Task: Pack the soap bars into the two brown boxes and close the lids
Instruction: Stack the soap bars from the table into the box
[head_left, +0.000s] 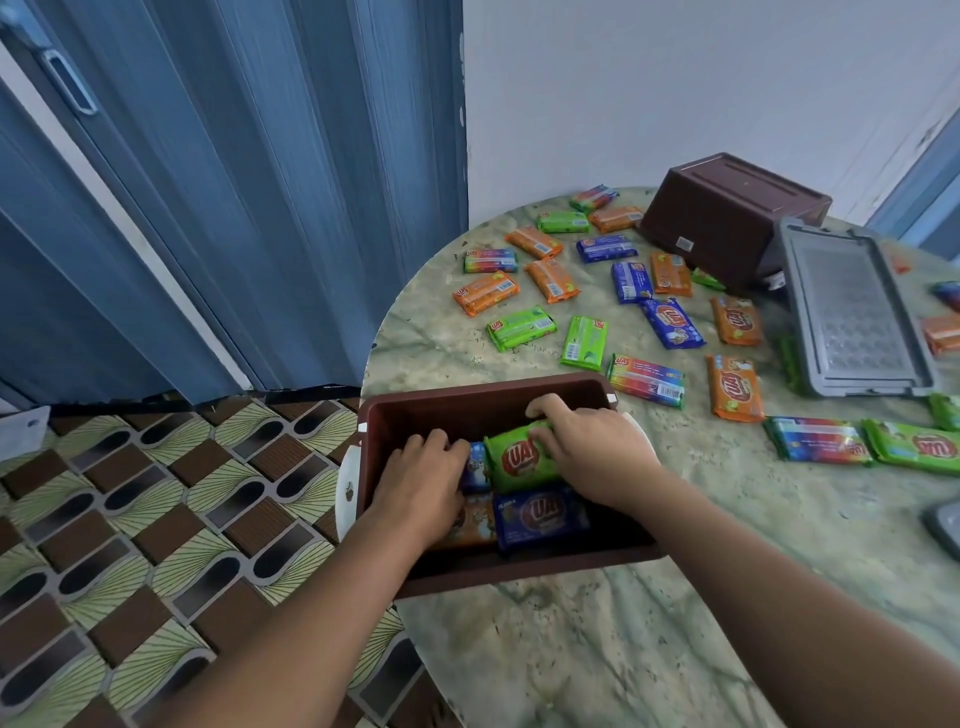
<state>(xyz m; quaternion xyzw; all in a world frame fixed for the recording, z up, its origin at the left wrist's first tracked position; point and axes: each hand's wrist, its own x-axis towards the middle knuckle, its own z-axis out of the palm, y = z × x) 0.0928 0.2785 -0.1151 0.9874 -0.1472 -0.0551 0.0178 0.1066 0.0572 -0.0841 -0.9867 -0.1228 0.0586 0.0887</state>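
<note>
Soap bars in bright wrappers are seen scattered over the round marbled desk in the head view, among them a green bar, an orange bar and a blue bar. An open brown box is set at the desk's near left edge, partly over the patterned floor. Inside it a blue soap bar is laid flat near the front, and an orange one is partly seen beside it under the left wrist. The right hand is placed in the box with its fingers curled round a green soap bar. The left hand is also lowered into the box, fingers bent against another blue bar; whether it is gripped cannot be told. A second brown box is seen upside down at the far side, with a grey lid lying just beside it.
</note>
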